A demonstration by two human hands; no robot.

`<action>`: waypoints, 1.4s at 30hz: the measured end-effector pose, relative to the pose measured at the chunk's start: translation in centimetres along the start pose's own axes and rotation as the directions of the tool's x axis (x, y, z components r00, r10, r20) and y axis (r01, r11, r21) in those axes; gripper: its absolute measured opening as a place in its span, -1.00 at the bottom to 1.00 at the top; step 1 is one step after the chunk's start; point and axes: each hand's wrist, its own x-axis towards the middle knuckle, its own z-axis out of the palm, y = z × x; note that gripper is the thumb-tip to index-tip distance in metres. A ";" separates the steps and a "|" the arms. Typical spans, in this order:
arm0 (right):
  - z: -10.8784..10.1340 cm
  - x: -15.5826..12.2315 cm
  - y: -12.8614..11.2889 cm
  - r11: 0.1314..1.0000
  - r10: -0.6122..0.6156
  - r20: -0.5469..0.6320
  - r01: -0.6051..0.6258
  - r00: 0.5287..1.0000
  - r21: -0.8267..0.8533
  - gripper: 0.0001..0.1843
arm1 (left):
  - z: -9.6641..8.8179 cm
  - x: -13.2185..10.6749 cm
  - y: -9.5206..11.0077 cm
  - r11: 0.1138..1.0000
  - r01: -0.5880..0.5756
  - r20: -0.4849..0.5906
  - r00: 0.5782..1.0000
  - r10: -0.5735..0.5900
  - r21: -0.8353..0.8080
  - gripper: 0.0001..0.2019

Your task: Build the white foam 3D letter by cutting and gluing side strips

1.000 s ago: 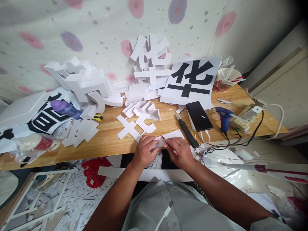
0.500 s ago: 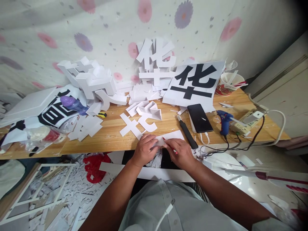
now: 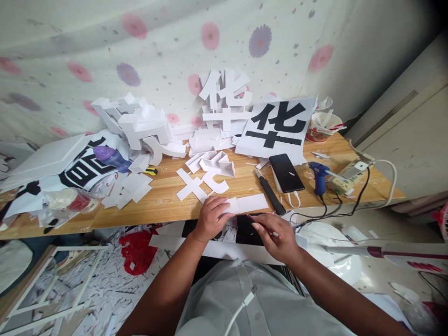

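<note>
Pulling back one red pen [image 3: 266,228] from one white strip [image 3: 252,203]

White strip: one, lying on desk [image 3: 164,205]. Left hand [image 3: 212,217]: one, on the strip's left end, unmoved; pinching or pressing, cannot tell. Right hand [image 3: 276,235]: one, closed around the pen, formerly at strip, now nearside of it. Right of strip: one black-handled tool [image 3: 271,192], one phone [image 3: 287,173], one blue glue gun [image 3: 318,176].

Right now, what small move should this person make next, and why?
Perhaps bring the right hand up to the free end of the white strip: the left hand holds only the other end, a faint line crosses the strip, and the right hand, gripping a red pen-like tool, is off it.
</note>
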 end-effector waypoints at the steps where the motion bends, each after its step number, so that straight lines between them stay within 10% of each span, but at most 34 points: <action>1: 0.0 -0.3 0.3 1.000 -0.002 -0.019 0.001 1.000 -0.010 -0.67 | 0.0 0.0 0.0 1.000 -0.004 -0.030 1.000 0.004 -0.017 -0.82; 7: -0.1 -0.3 2.1 0.982 -0.022 -0.047 0.013 0.999 -0.189 -0.70 | -1.0 -0.1 -0.3 0.996 0.076 -0.279 0.956 -0.088 -0.052 -0.81; 12: -1.1 1.7 2.2 0.931 -0.033 0.064 0.054 0.997 -0.362 -0.64 | -6.6 -2.1 -4.4 0.955 0.264 -0.384 0.902 -0.195 0.134 -0.80; 18: -0.8 4.6 3.3 0.833 0.046 0.206 0.076 0.977 -0.548 -0.51 | -14.3 -5.8 -14.3 0.775 0.493 -0.295 0.867 -0.401 0.396 -0.72; 25: 1.8 10.2 5.4 0.680 0.208 0.268 0.058 0.941 -0.731 -0.55 | -16.4 -6.1 -19.8 0.738 0.468 -0.166 0.879 -0.448 0.487 -0.65; 32: 3.3 13.4 5.6 0.585 0.334 0.234 -0.006 0.913 -0.811 -0.43 | -15.6 -5.3 -16.3 0.815 0.370 -0.289 0.921 -0.261 0.446 -0.70; 42: 1.0 8.0 3.2 0.815 0.170 0.561 0.205 0.810 -0.542 -0.26 | -9.4 -3.9 -6.8 0.981 0.039 0.012 0.999 -0.042 0.191 -0.69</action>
